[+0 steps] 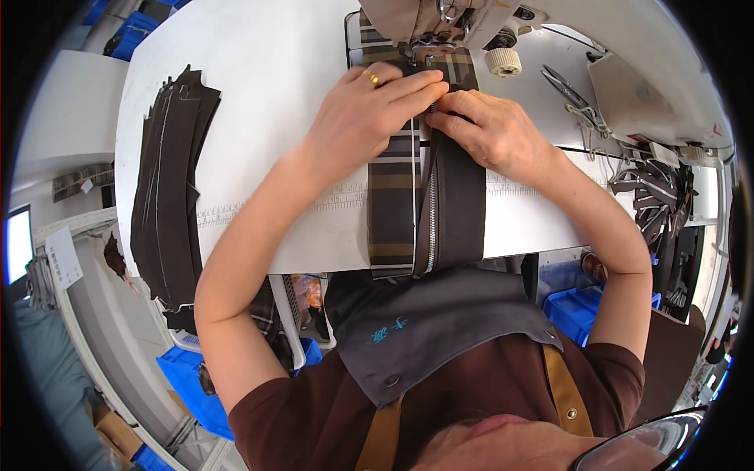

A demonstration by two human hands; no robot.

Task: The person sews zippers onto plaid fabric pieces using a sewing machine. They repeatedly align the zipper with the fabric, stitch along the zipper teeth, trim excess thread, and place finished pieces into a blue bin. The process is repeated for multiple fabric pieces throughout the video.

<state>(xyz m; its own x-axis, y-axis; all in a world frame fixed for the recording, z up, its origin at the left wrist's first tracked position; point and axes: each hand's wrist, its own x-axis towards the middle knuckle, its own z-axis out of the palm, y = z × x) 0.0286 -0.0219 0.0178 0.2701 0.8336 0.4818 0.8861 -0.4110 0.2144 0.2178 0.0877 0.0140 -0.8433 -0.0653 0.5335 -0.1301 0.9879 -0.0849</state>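
Observation:
My left hand (365, 114), with a gold ring, lies over dark cloth just before the presser foot (424, 59) of a sewing machine. Its fingers stretch toward the right; the thumb is hidden. Against those fingertips, my right hand (495, 129) pinches the upper part of a dark zipper (432, 212) with metal teeth. The zipper runs down over the table's near edge beside a plain dark brown fabric strip (462, 204). Left of it lies a striped plaid fabric panel (390, 188), which continues beneath the machine head. My fingers cover the place where cloth and zipper meet.
A stack of dark cut fabric pieces (169, 184) lies on the white table (259, 102) at left. Scissors (564, 86) rest at right, near a bundle of zippers (656, 192). Blue bins (569, 310) stand below. A measuring scale (330, 196) crosses the tabletop.

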